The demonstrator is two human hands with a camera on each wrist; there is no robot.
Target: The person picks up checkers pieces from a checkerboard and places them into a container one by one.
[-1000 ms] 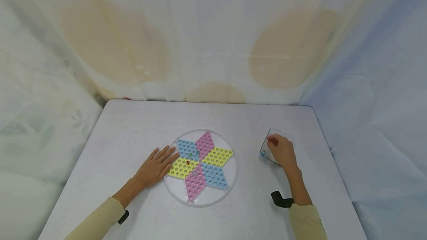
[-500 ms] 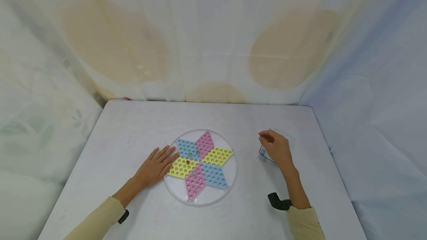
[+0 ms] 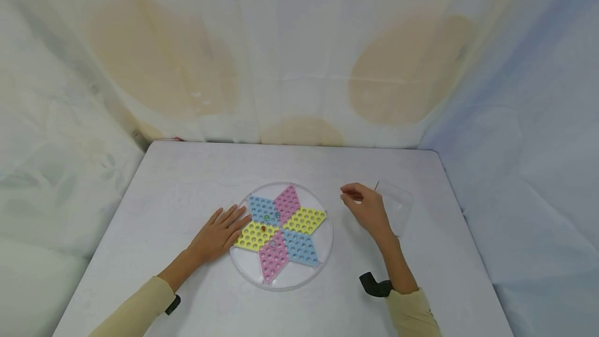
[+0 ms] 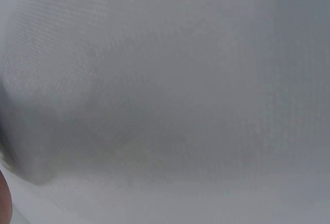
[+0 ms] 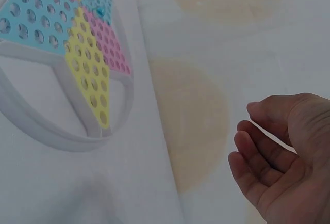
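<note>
A round Chinese checkers board (image 3: 301,221) with pink, yellow and blue star points lies on the white table. Several marbles sit in its holes, among them a green marble (image 3: 267,217) and a red-brown marble (image 3: 263,229). Fingers spread, my left hand (image 3: 212,240) rests flat at the board's left rim. My right hand (image 3: 367,211) hovers between the board and a clear box (image 3: 396,207). Its thumb and fingertips are drawn together; I cannot tell whether something small is between them. In the right wrist view, the curled fingers (image 5: 250,175) show beside the board.
The clear box is partly hidden behind the right hand. Black wrist-worn devices show at the right wrist (image 3: 376,286) and left wrist (image 3: 173,305). Pale curtains (image 3: 290,66) hang behind the table's far edge and along both sides.
My right hand has come up out of the clear box and moved left toward the board, its fingertips held together. The left hand and board stay in place.
</note>
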